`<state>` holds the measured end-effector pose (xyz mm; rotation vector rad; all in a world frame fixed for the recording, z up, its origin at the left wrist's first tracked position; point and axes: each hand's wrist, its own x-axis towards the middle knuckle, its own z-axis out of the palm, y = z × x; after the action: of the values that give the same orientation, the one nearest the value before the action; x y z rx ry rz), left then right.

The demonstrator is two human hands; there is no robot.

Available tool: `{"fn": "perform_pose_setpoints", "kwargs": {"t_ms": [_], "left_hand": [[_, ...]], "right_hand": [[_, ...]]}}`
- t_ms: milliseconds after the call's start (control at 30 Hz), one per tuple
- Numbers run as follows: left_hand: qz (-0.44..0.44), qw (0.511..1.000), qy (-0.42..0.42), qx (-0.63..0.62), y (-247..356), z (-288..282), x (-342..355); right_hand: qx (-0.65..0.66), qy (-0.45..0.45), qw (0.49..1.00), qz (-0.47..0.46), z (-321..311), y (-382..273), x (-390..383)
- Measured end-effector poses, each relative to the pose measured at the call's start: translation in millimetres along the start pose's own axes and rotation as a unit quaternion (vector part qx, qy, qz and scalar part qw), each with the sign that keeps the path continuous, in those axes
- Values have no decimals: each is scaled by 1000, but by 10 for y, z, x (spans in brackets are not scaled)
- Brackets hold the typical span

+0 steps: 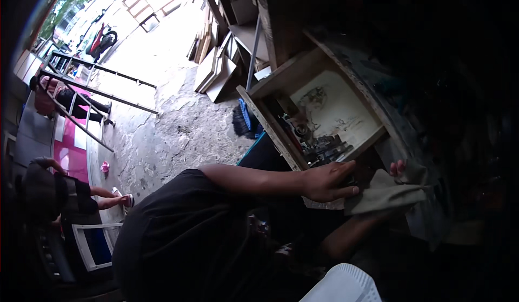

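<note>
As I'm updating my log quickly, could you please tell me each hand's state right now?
Left hand: partly curled; whether it holds anything cannot be told.
Right hand: closed, holding the greyish cloth.

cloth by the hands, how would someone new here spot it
Find the open wooden box, right of centre. Below it a bare hand points right, and the cloth begins at its far end, with the other hand's fingertips showing above. It is dull greyish, soft and creased, unlike the box's rigid boards.
</note>
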<state>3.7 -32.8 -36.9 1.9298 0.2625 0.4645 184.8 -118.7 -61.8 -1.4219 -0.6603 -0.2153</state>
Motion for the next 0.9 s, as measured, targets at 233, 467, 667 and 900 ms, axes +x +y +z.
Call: {"fn": "perform_pose_setpoints", "kwargs": {"t_ms": [233, 467, 667, 900], "left_hand": [[-105, 916, 160, -353, -161, -623, 67], [-116, 944, 262, -163, -136, -1313, 557], [205, 910, 265, 243, -667, -1763, 1403], [288, 795, 318, 428, -1598, -2067, 2445]], "right_hand": [[373, -157, 901, 154, -432, 642, 370], [578, -347, 701, 232, -533, 1129, 309], [513, -270, 790, 202, -400, 906, 286], [304, -127, 931, 157, -57, 381, 212]]}}
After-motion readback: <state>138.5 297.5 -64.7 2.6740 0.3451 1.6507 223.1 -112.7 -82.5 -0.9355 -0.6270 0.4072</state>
